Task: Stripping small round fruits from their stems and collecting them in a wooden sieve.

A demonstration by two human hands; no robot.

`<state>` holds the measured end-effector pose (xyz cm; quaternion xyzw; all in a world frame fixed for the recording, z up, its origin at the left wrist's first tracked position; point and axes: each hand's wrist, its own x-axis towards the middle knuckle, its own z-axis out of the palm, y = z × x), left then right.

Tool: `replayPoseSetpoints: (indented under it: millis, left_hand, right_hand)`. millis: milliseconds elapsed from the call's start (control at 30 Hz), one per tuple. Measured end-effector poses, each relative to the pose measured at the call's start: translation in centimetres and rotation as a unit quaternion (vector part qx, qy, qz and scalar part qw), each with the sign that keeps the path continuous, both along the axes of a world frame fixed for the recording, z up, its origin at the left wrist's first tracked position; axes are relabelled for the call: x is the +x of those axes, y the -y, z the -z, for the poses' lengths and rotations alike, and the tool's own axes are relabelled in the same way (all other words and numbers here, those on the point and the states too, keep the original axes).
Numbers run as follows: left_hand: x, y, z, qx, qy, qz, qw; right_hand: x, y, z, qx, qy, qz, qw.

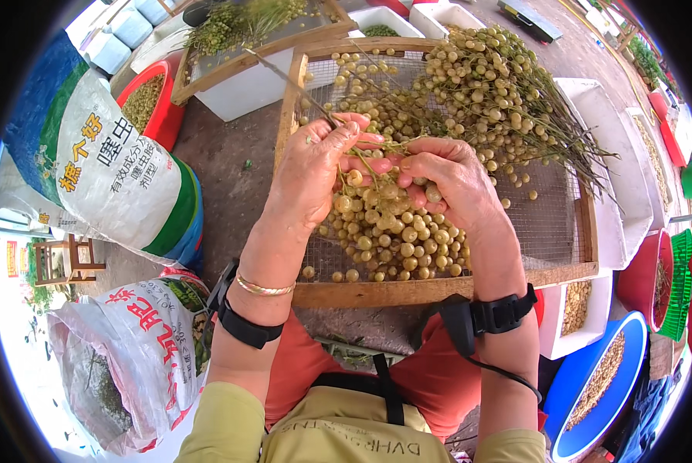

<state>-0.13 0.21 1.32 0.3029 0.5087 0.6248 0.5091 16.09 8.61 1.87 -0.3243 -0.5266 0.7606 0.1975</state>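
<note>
Above a wood-framed wire mesh screen (380, 293), my left hand (322, 165) grips the thin stem of a fruit sprig, whose brown stalk (285, 78) sticks out up and to the left. My right hand (447, 176) is close beside it, its fingertips closed on the sprig's green twigs and some round yellowish fruits (432, 193). Below both hands, loose round fruits (406, 249) lie piled on the mesh. A large heap of fruit bunches (485, 81) with stems rests at the screen's far right.
Woven sacks (131, 168) stand at left, one open sack (120, 353) holding stems. A red basin (169, 110), a second screen (230, 69) and white foam boxes (606, 168) surround the screen. A blue basin (597, 382) of small pieces is at lower right.
</note>
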Motion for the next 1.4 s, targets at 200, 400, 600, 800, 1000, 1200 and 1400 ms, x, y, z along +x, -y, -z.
replayPoseSetpoints:
  millis: [200, 400, 600, 800, 1000, 1200, 1400]
  left_hand:
    - [-0.7, 0.5, -0.5, -0.009, 0.013, -0.048, 0.999]
    - [-1.3, 0.3, 0.1, 0.010, 0.039, -0.079, 0.996]
    - [1.6, -0.2, 0.8, 0.037, -0.024, -0.102, 0.994]
    - [2.3, 0.0, 2.3, 0.050, -0.073, -0.060, 0.994]
    - [4.3, -0.7, 1.5, 0.028, -0.136, -0.049, 0.989]
    - [2.3, 0.5, 0.5, -0.001, -0.188, -0.035, 0.982]
    - [-0.2, 0.5, 0.3, -0.058, -0.286, 0.010, 0.956]
  right_hand:
    - [-0.3, -0.2, 1.0, 0.194, 0.098, 0.011, 0.976]
    - [-0.3, 0.9, 1.1, 0.623, 0.178, 0.128, 0.751]
    - [-2.4, 3.1, 2.0, 0.642, 0.061, 0.064, 0.761]
    - [-1.7, 4.3, 2.5, 0.585, 0.056, 0.052, 0.807]
    - [2.3, 2.9, 1.7, 0.535, 0.119, 0.031, 0.836]
    - [9.6, 0.6, -2.6, 0.561, 0.132, 0.155, 0.803]
    - [34.1, -2.0, 2.7, 0.338, 0.405, 0.393, 0.753]
